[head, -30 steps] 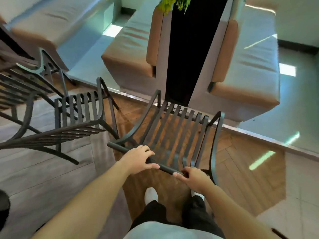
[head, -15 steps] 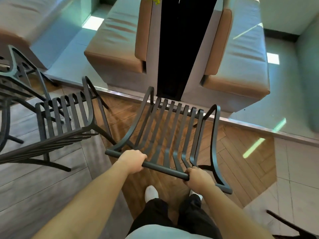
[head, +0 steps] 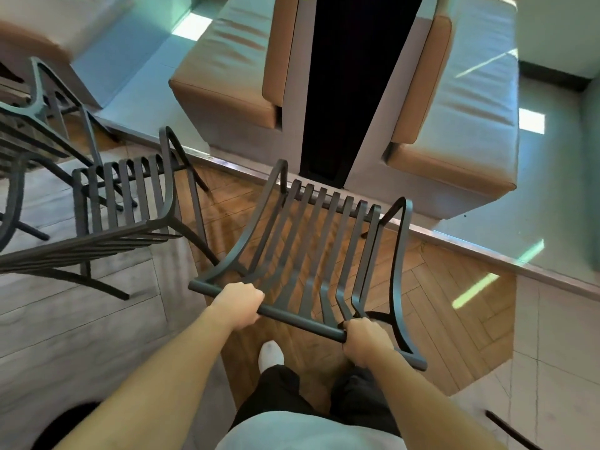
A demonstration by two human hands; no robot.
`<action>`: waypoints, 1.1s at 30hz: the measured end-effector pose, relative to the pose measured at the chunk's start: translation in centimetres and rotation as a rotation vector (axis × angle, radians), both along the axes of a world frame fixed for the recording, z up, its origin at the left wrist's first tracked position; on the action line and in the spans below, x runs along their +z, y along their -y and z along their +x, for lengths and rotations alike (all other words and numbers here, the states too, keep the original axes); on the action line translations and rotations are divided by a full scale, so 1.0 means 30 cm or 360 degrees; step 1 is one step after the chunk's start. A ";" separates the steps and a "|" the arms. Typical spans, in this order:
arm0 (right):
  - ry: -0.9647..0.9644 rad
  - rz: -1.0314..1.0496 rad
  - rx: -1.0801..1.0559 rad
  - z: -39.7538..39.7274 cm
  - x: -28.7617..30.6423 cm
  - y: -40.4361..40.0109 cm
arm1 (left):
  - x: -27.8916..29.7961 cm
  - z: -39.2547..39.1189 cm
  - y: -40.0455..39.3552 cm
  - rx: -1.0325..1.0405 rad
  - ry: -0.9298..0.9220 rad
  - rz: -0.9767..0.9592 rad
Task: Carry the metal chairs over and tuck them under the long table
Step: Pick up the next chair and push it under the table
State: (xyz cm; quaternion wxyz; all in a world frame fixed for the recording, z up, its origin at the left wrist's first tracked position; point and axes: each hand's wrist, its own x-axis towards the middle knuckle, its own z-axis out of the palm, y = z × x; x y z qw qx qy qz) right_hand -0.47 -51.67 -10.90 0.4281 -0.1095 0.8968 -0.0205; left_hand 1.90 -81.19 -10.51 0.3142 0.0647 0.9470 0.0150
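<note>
Both my hands wrapped round the top rail of the metal chair (head: 311, 254), right in front of my legs.

My left hand (head: 238, 305) and right hand (head: 368, 342) curl tight round that rail, which runs left to right, dipping right. The seat slats run away from me toward the tan sofa (head: 227, 69). Wood floor (head: 454, 306) shows open to the right; a second chair (head: 126, 203) stands near on the left, its leg close to mine. A metal floor strip (head: 487, 254) edges the wood ahead.
</note>
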 end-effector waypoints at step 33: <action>-0.0013 0.0095 0.0997 -0.318 0.063 -0.358 | 0.003 0.164 -0.569 0.0886 -0.0035 -0.0130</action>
